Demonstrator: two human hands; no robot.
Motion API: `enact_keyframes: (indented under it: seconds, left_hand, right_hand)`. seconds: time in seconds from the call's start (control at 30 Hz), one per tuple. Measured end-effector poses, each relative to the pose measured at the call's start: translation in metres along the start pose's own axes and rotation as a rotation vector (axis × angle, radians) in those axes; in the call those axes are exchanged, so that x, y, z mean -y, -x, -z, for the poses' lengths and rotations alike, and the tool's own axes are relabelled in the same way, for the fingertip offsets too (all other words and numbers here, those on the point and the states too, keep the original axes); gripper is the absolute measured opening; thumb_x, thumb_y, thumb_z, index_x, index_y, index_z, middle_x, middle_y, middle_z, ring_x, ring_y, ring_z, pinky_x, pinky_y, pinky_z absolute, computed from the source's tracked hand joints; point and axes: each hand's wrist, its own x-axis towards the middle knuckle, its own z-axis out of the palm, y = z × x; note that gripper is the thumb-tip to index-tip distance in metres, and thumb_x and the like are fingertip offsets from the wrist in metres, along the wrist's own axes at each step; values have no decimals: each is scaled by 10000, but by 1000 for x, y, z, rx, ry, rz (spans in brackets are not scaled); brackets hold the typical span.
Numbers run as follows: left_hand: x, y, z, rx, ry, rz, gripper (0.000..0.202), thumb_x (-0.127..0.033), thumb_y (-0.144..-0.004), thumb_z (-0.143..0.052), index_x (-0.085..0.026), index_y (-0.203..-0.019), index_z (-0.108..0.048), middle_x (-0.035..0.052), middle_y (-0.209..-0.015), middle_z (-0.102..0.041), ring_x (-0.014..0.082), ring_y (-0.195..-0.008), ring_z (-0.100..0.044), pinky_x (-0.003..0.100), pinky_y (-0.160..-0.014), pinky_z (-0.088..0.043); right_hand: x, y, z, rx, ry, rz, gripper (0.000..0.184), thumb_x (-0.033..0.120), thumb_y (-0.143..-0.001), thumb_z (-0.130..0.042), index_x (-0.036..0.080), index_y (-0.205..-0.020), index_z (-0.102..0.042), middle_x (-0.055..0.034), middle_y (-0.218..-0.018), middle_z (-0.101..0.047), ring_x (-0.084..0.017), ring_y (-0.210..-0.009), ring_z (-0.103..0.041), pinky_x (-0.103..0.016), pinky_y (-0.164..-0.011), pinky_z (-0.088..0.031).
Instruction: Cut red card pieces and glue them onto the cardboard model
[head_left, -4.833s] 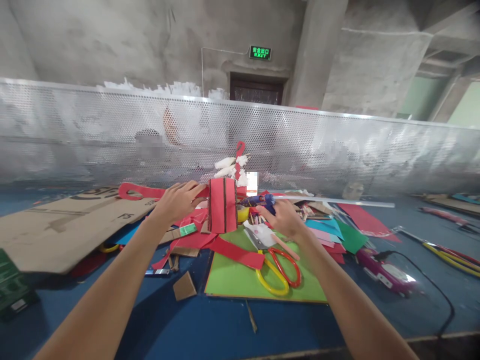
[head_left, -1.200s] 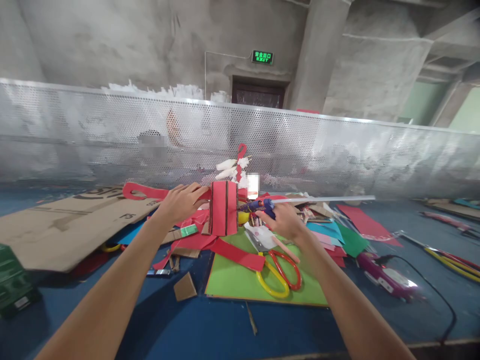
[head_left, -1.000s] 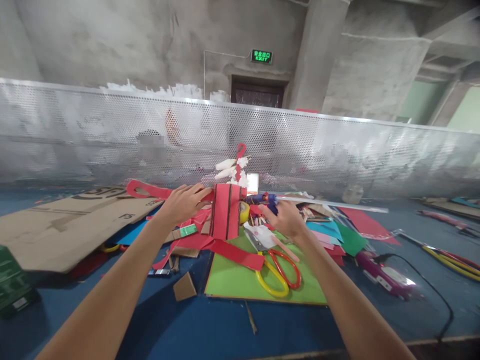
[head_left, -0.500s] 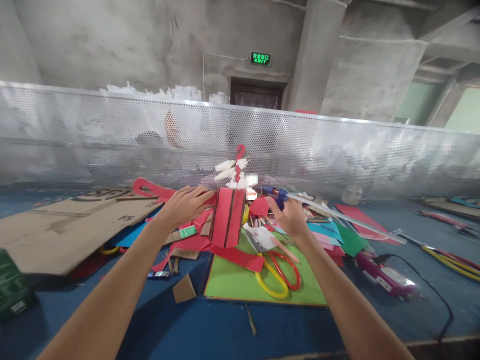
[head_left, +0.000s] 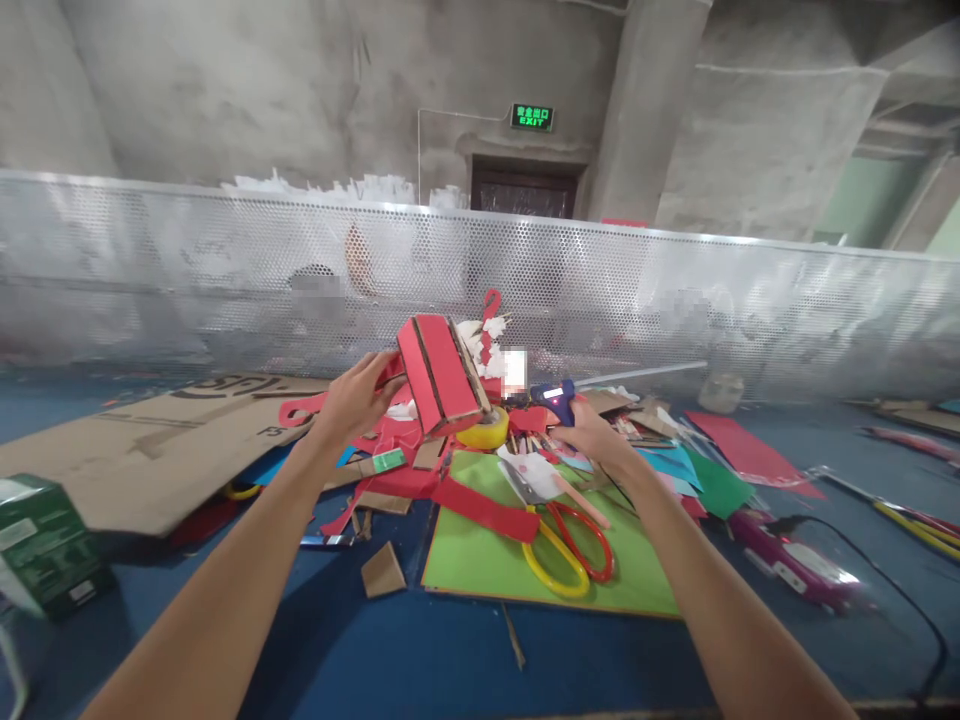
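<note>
My left hand [head_left: 358,400] is closed on the left side of a red cardboard box [head_left: 442,370] with dark brown seams. The box is tilted and raised above the scraps. My right hand [head_left: 596,432] grips a blue glue gun [head_left: 555,402], its nozzle end facing left towards the box. A long translucent glue stick [head_left: 645,373] sticks out behind the gun. Below the box lies a yellow tape roll [head_left: 486,431]. Behind it stands a red strip with white tufts [head_left: 491,345]. Scissors [head_left: 568,591] with yellow and red handles rest between my forearms.
Under the scissors lies a green board [head_left: 472,565]. Flat brown cardboard [head_left: 172,460] and a green box [head_left: 60,545] are on the left. To the right are a purple device [head_left: 795,565] with a black cable and a glass jar [head_left: 722,391]. A perforated metal panel [head_left: 637,300] stands behind.
My left hand has lifted and tilted the red box, bringing it up and left. The glue gun has turned, so its glue stick now points up to the right. The view has shifted slightly.
</note>
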Motion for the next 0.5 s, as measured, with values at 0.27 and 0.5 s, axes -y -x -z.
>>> enact_keyframes:
  seconds: [0.27, 0.5]
  left_hand:
    - [21, 4, -4, -17, -45, 95, 445, -472, -1025, -412, -234, -1387, -515, 111, -1199, -660, 292, -1030, -663, 344, -777, -470]
    - [15, 2, -4, 12, 77, -28, 442, -461, -1029, -387, -207, -1367, -514, 116, -1263, -645, 283, -1113, -629, 334, -836, -470]
  right_hand:
    - [-22, -9, 8, 82, 308, 96, 200, 374, -840, -659, 185, -823, -595, -51, -741, -695, -226, -698, -658, -301, -618, -458]
    - [-36, -16, 7, -61, 575, 68, 232, 385, -914, -597, 167, -909, -677, -90, -842, -726, -238, -814, -667, -283, -695, -430]
